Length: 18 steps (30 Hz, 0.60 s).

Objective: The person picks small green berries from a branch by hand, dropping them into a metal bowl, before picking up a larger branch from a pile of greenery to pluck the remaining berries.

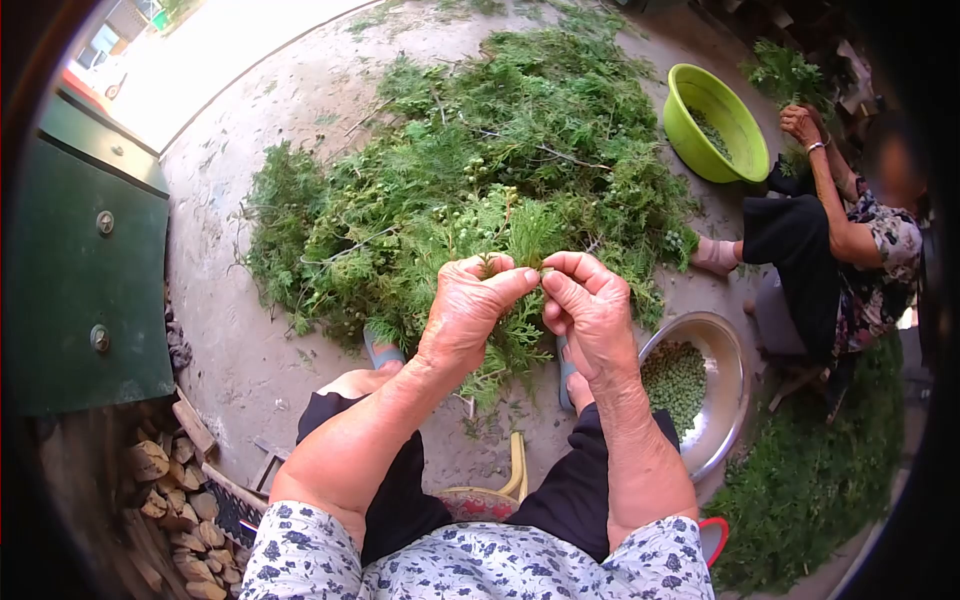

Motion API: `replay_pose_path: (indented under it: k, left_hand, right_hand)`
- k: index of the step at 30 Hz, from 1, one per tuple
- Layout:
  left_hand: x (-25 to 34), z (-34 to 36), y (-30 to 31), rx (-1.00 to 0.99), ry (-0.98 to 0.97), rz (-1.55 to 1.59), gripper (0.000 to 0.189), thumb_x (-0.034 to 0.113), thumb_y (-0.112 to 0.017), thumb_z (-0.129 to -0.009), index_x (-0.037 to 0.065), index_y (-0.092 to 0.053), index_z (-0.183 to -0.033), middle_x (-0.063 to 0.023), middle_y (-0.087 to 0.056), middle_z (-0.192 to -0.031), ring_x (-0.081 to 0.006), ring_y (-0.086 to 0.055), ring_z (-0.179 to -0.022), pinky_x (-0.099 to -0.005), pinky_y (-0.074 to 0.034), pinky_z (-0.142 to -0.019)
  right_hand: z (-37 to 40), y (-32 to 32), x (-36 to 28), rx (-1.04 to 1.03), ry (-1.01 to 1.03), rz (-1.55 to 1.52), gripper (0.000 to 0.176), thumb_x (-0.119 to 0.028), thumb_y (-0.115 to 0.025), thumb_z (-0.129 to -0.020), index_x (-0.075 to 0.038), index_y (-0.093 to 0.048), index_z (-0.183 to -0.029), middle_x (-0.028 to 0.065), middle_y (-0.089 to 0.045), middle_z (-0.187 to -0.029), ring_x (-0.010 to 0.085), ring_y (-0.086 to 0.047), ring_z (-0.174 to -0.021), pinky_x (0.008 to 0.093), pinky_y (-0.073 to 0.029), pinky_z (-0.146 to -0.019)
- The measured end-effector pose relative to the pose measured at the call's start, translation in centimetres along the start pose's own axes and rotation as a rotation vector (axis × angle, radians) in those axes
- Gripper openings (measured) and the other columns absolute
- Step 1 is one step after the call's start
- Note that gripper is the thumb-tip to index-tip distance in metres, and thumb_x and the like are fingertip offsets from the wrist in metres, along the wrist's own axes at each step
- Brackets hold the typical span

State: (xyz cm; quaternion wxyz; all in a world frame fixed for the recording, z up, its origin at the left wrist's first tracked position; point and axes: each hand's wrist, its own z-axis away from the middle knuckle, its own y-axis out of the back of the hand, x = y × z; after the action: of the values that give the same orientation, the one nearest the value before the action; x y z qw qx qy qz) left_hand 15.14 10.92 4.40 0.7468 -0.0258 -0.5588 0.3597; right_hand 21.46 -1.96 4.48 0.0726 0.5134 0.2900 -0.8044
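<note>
My left hand (472,305) is closed on a green conifer sprig (535,228), its thumb and forefinger pinched near the stem. Thumb and forefinger of my right hand (592,298) meet the left fingertips in a pinch; a small green bit, perhaps a cone, shows between them, too small to be sure. Beneath and beyond both hands spreads a big heap of cut conifer branches (400,215) with small pale-green cones on some tips. Close to my right knee stands a metal basin (728,375) holding many green cones (675,390).
A lime-green tub (745,150) with some green cones stands at the back right. Beside it sits another person (840,240) holding a conifer branch (785,75). More greenery (810,480) lies at lower right. Firewood (195,520) and a green metal door (90,280) are on the left.
</note>
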Motion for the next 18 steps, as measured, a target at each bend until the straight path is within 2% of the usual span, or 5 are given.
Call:
replay_pose_path:
  k: [4,7,11,16,18]
  left_hand:
    - [-0.3,-0.3,0.5,-0.058,0.026,0.026,0.012,0.01,-0.071,-0.073,0.007,-0.06,-0.07,0.0062,-0.053,-0.061,-0.002,-0.041,-0.054,-0.0193,-0.031,-0.049]
    - [0.1,-0.6,0.8,-0.133,0.086,0.052,0.012,0.011,-0.071,-0.073,0.007,-0.06,-0.071,0.0066,-0.052,-0.061,-0.0021,-0.04,-0.054,-0.0194,-0.03,-0.049]
    - [0.7,-0.1,0.3,-0.156,0.054,-0.095,0.014,0.012,-0.071,-0.073,0.008,-0.059,-0.069,0.0075,-0.048,-0.058,-0.0023,-0.034,-0.05,-0.02,-0.024,-0.046]
    - [0.6,0.0,0.2,-0.182,0.056,-0.122,0.013,0.013,-0.07,-0.075,0.007,-0.06,-0.069,0.0082,-0.046,-0.058,-0.0016,-0.033,-0.05,-0.0197,-0.022,-0.046]
    - [0.7,0.0,0.6,-0.23,0.075,-0.113,0.012,0.016,-0.07,-0.077,0.005,-0.065,-0.077,0.0056,-0.056,-0.066,-0.002,-0.047,-0.06,-0.0182,-0.035,-0.053]
  right_hand:
    - [-0.4,0.8,0.0,-0.109,-0.079,-0.124,0.011,-0.007,-0.057,-0.087,0.0,-0.056,-0.096,0.0028,-0.057,-0.077,0.0068,-0.051,-0.058,0.02,-0.039,-0.046]
    - [-0.4,0.9,-0.1,-0.202,-0.153,-0.45,0.012,-0.009,-0.054,-0.089,-0.001,-0.055,-0.097,0.0043,-0.057,-0.079,0.009,-0.052,-0.062,0.0219,-0.04,-0.048]
    - [-0.7,0.8,-1.6,-0.087,-0.012,-0.35,0.017,-0.014,-0.054,-0.09,0.0,-0.054,-0.1,0.0068,-0.058,-0.086,0.0099,-0.053,-0.064,0.0221,-0.041,-0.048]
    - [0.0,0.4,-0.9,-0.068,-0.083,-0.065,0.029,-0.018,-0.064,-0.084,0.002,-0.057,-0.105,0.001,-0.056,-0.069,0.0053,-0.051,-0.057,0.0162,-0.036,-0.043]
    - [0.2,0.2,-0.9,-0.029,-0.073,0.02,0.033,-0.015,-0.068,-0.081,0.003,-0.058,-0.106,-0.0012,-0.054,-0.069,0.0048,-0.051,-0.058,0.015,-0.035,-0.042]
